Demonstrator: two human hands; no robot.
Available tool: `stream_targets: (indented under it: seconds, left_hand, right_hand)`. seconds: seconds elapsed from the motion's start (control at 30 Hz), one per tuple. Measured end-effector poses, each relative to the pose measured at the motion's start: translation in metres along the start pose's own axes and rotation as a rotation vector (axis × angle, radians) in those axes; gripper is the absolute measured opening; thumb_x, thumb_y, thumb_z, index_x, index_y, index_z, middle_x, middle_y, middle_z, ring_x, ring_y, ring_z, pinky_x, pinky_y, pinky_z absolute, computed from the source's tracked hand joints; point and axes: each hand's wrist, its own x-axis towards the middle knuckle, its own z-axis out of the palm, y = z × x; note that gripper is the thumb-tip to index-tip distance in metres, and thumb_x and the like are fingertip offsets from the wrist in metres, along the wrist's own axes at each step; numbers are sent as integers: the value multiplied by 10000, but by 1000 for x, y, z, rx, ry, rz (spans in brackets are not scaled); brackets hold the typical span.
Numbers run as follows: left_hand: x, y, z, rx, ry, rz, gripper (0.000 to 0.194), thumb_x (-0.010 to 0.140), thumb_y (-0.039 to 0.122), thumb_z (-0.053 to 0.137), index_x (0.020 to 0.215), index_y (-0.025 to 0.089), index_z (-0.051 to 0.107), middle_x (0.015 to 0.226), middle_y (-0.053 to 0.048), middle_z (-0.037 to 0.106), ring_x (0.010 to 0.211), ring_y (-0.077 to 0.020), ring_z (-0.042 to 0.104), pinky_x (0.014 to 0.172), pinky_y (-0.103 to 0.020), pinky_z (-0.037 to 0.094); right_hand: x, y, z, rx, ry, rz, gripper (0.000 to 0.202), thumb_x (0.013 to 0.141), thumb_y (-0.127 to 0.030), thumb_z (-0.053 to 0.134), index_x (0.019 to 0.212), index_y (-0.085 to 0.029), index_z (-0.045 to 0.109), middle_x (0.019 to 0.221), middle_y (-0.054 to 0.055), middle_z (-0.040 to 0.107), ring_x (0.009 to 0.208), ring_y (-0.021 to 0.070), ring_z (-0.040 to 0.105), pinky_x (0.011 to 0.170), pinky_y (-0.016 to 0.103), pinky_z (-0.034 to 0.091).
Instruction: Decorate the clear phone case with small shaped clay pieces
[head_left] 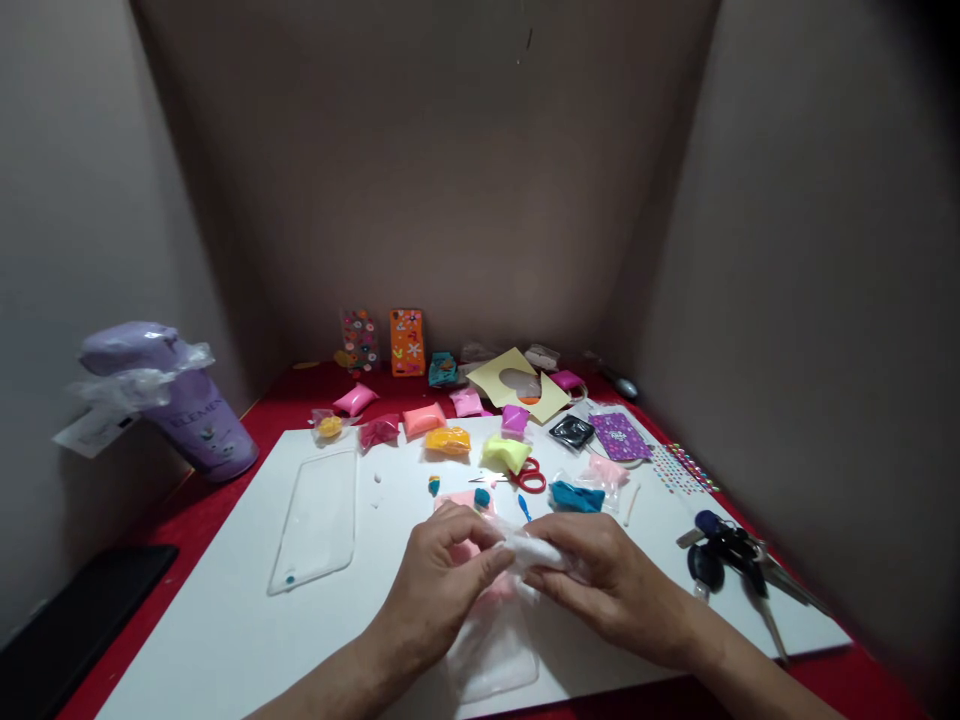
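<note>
Near the front middle of the white board, my left hand [450, 565] pinches the left end of a white clay packet in clear wrap [536, 552]. The fingers of my right hand [600, 575] are wrapped round its other end. Beneath both hands lies a clear phone case [495, 655], its upper part covered in pink, with a small teal lump [481, 497] near its top. At the left a second clear phone case [319, 520] rests flat, with a teal dot in its lower left corner.
Several coloured clay packets [448, 441] lie across the board's back. Red scissors [531, 476] and a blue tool [524, 508] are beyond my hands. Keys [739, 560] sit at the right, a purple bottle [199, 420] and a black phone [82, 625] at the left.
</note>
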Motion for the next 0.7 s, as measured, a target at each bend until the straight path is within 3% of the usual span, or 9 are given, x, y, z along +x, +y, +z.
stream_targets:
  seconds: [0.2, 0.33, 0.5, 0.7]
  left_hand:
    - [-1, 5, 0, 24, -13, 49, 180, 795, 282, 607, 668, 158, 640, 720, -32, 596, 745, -165, 542, 699, -276, 435]
    - [-2, 2, 3, -240, -41, -126, 185, 798, 332, 605, 761, 153, 631, 725, -33, 615, 666, -145, 572, 539, -218, 429]
    - [-1, 1, 3, -381, -59, -262, 266, 790, 411, 602, 766, 147, 574, 598, -20, 605, 411, -93, 492, 316, -166, 276]
    - [0, 2, 1, -378, -26, -280, 256, 748, 400, 649, 790, 149, 616, 655, 0, 577, 478, -102, 520, 384, -188, 370]
  right_hand:
    - [0, 1, 2, -2, 4, -12, 147, 872, -264, 533, 919, -181, 644, 749, 22, 634, 662, 131, 546, 634, 253, 424]
    - [0, 0, 0, 24, 33, 30, 158, 878, -282, 533, 925, -182, 646, 762, 22, 636, 672, 134, 555, 634, 251, 425]
    - [1, -2, -2, 77, 27, 85, 142, 879, -287, 545, 877, -184, 642, 740, 1, 615, 668, 127, 539, 626, 250, 410]
    - [2, 1, -4, 113, 36, 134, 126, 876, -279, 554, 881, -182, 635, 736, -9, 605, 670, 125, 528, 629, 253, 392]
